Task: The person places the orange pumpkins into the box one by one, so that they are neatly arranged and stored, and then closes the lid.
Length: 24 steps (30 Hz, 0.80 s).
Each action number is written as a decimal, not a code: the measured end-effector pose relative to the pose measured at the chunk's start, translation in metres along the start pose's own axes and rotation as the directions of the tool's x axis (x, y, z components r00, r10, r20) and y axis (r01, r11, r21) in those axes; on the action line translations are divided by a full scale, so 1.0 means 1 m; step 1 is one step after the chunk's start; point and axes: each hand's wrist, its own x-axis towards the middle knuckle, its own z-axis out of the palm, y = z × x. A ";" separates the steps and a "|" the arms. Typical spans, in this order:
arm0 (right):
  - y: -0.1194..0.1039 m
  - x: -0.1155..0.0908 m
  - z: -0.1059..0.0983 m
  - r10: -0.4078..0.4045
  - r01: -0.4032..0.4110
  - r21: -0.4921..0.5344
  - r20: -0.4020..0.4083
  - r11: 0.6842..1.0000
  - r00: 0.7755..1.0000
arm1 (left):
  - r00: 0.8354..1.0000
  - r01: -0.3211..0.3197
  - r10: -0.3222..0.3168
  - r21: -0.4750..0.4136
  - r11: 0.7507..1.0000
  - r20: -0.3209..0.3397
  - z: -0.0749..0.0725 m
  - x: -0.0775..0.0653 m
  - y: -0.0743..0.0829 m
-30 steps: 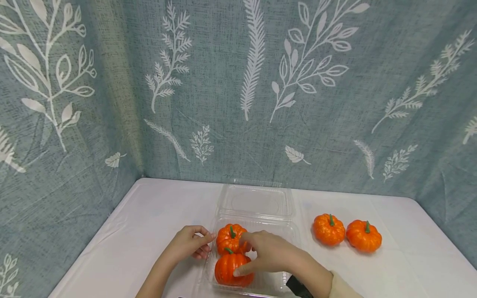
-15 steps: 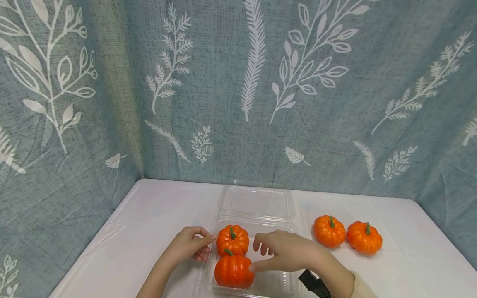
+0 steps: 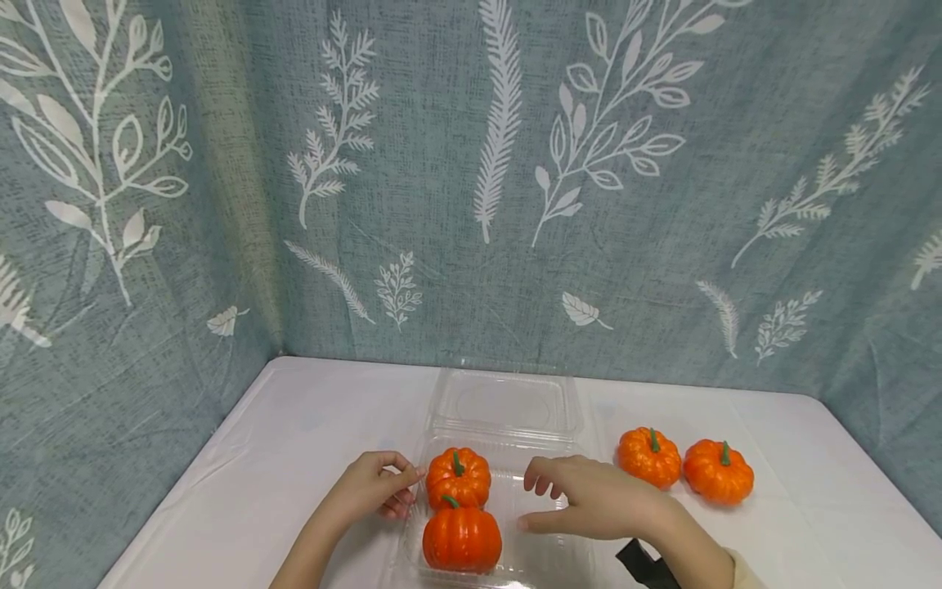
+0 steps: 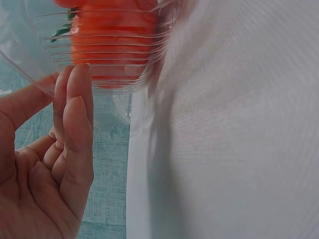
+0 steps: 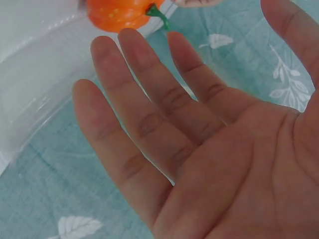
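Observation:
A clear plastic clamshell container [image 3: 537,560] lies on the table with its lid [image 3: 508,402] folded back. Two small orange pumpkins sit in its left half, a rear pumpkin [image 3: 458,478] and a front pumpkin [image 3: 462,541] touching it. My left hand [image 3: 374,488] pinches the container's left rim between thumb and fingers; the left wrist view shows the ribbed wall just past those fingertips [image 4: 79,82]. Over the container's right half is my right hand [image 3: 599,497], fingers spread, holding nothing. In the right wrist view its palm [image 5: 219,164] faces the camera, apart from a pumpkin [image 5: 119,14].
Two more orange pumpkins, a left one [image 3: 649,456] and a right one [image 3: 718,473], rest on the white table [image 3: 809,507] to the right of the container. A blue-green curtain [image 3: 441,204] with white leaf prints hangs behind the table and along both sides.
My right hand has let go of the front pumpkin and moved right, away from both pumpkins in the container. My left hand stays at the container's rim.

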 end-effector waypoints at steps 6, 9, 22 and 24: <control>0.011 -0.009 -0.002 0.006 -0.006 0.001 -0.041 1.000 0.999 | 1.000 -0.005 0.005 -0.002 1.000 0.001 0.000 0.000 -0.001; 0.017 -0.014 -0.003 0.005 -0.004 0.006 -0.064 1.000 0.998 | 1.000 -0.007 0.007 -0.004 1.000 0.001 0.000 0.000 -0.001; 0.042 -0.040 -0.002 0.050 -0.056 -0.025 -0.185 0.998 0.981 | 1.000 0.000 0.000 0.002 1.000 -0.004 0.000 0.001 -0.001; 0.045 -0.043 -0.002 0.058 -0.065 -0.026 -0.201 0.998 0.978 | 1.000 0.002 -0.002 0.005 1.000 -0.006 0.000 0.000 -0.001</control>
